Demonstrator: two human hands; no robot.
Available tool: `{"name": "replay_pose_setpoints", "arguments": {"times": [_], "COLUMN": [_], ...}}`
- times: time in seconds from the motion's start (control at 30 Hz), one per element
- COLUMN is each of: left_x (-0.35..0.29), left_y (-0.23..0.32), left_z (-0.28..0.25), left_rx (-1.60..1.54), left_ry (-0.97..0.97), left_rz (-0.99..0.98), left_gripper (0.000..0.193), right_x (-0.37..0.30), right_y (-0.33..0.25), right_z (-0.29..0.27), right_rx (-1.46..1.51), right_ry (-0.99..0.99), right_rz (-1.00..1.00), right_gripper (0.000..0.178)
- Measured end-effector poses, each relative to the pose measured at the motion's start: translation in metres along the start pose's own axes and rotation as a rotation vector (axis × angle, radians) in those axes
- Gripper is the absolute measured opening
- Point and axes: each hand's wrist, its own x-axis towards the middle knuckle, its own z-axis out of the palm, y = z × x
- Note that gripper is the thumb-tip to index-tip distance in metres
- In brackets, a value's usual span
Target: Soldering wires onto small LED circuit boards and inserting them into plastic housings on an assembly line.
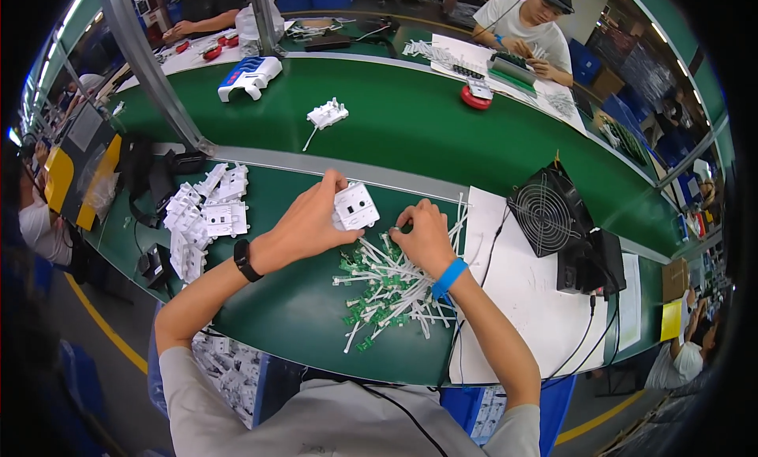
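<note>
My left hand, with a dark band on its wrist, grips a small white plastic housing between thumb and fingers, above the green bench. Its visible face carries small dark square and round openings. Just to the right, my right hand is closed in a pinch at the far edge of a pile of small green circuit boards with white cables. What its fingertips hold is hidden. A blue strap circles the right wrist. More white plastic housings lie heaped left of my left forearm.
A black fan with wired black boxes stands right, beside white sheeting. Beyond the metal rail, a green conveyor belt carries a white part with a cable and a white-and-blue casing. Co-workers sit across it. Blue bins sit below the bench.
</note>
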Motion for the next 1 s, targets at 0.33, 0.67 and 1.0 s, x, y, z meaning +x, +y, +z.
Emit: {"name": "replay_pose_setpoints", "arguments": {"times": [0.33,0.67,1.0], "left_x": [0.043,0.059,0.034], "left_y": [0.020,0.028,0.023], "left_z": [-0.001,0.052,0.115], "left_rx": [-0.944,-1.137,-1.016], "left_ry": [-0.231,-0.366,-0.163], "left_rz": [-0.179,-0.266,-0.069], "left_gripper": [0.045,0.052,0.041], "right_x": [-0.007,-0.031,-0.066], "right_y": [-0.021,0.015,-0.027], "right_z": [-0.063,-0.061,-0.071], "right_rx": [0.863,1.039,0.635], "right_ry": [0.391,0.017,0.038], "right_rz": [0.093,0.152,-0.165], "right_gripper": [0.019,0.019,0.016]}}
